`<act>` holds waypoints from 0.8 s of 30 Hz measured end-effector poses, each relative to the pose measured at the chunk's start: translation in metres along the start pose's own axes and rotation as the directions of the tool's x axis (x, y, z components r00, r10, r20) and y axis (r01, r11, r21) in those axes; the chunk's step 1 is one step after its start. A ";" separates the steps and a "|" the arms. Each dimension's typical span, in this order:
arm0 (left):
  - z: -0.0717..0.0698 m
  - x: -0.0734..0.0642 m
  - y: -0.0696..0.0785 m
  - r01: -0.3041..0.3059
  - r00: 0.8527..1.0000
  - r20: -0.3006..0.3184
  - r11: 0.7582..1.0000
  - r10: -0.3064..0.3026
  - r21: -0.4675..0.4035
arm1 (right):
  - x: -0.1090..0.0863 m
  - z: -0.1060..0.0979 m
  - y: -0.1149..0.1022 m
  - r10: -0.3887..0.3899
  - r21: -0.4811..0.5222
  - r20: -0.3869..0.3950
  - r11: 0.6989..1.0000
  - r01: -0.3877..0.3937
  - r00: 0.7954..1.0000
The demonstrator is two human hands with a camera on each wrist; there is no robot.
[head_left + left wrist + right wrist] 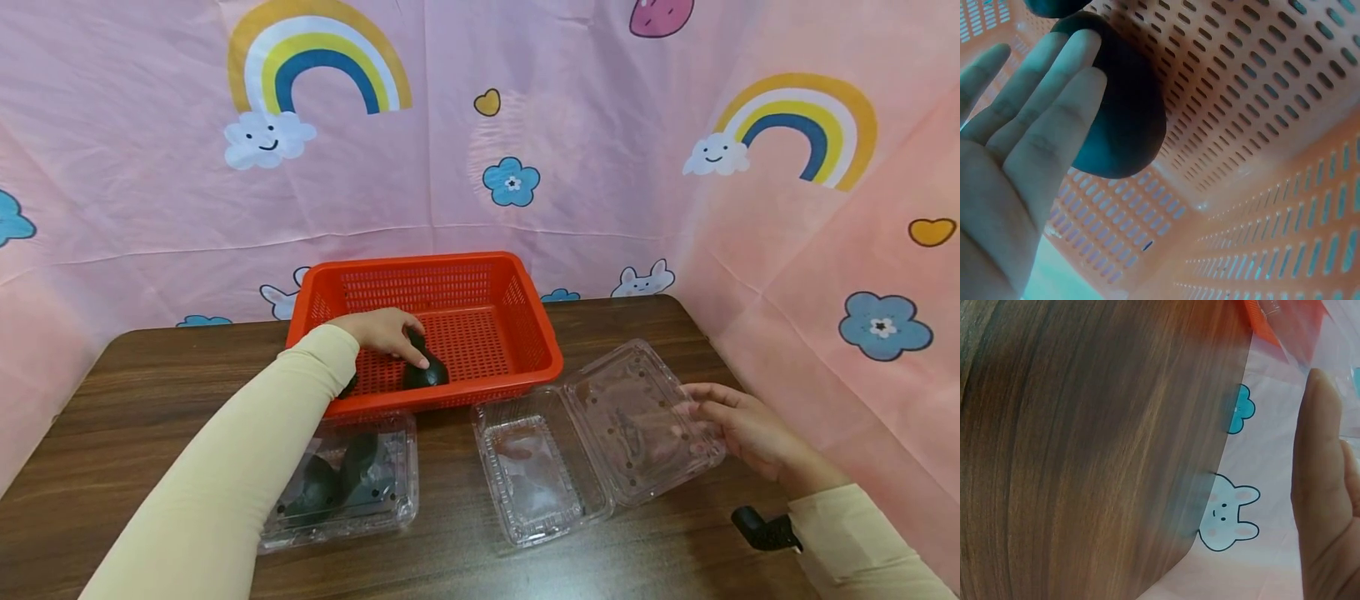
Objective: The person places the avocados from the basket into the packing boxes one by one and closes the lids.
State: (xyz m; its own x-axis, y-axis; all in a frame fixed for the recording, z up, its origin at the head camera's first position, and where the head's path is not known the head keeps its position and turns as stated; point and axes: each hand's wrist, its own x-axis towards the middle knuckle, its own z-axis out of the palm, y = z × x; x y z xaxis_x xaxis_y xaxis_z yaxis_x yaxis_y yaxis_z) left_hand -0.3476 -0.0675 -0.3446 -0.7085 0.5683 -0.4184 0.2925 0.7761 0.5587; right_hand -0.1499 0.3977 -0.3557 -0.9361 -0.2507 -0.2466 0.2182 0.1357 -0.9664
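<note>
An avocado (pixel 429 375) lies beside the near wall of a red basket (pixel 495 390), right under the left hand (pixel 384 331), the nearer of the person's two; its long axis runs roughly near to far, narrow end far. Whether those fingers (pixel 1054 128) grip it or merely touch it, I cannot tell. Right of them, the right hand (pixel 753 429) pinches the lid (pixel 637 425) of an open clear box (pixel 534 483). The left wrist view shows straight fingers against the avocado's side, hidden in the head view.

Pink rainbow-print backdrop (pixel 450 187), brown wood-grain table (pixel 447 475)
</note>
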 end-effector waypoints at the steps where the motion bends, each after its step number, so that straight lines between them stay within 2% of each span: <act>1: 0.001 0.000 0.001 0.007 1.000 0.012 1.000 -0.007 -0.009 | 0.000 0.000 0.000 0.003 -0.004 -0.004 1.000 -0.003 1.000; 6: 0.003 0.002 0.004 0.027 0.999 0.038 0.999 -0.026 -0.024 | 0.000 -0.001 0.002 -0.007 -0.013 0.000 1.000 0.007 1.000; 12: 0.004 0.002 0.006 0.014 0.999 0.045 1.000 -0.013 -0.025 | 0.001 -0.001 0.002 0.000 -0.025 -0.013 1.000 0.000 1.000; 24: 0.011 0.007 0.005 -0.008 0.998 0.061 0.999 0.005 0.052 | 0.000 -0.002 0.001 0.013 -0.038 -0.021 0.999 -0.014 1.000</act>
State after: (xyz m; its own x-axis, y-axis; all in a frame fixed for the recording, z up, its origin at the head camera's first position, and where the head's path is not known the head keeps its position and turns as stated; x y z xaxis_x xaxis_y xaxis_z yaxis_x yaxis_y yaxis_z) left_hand -0.3438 -0.0568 -0.3529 -0.6667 0.5874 -0.4588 0.3310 0.7849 0.5239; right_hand -0.1500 0.3995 -0.3568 -0.9388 -0.2289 -0.2575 0.2203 0.1759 -0.9594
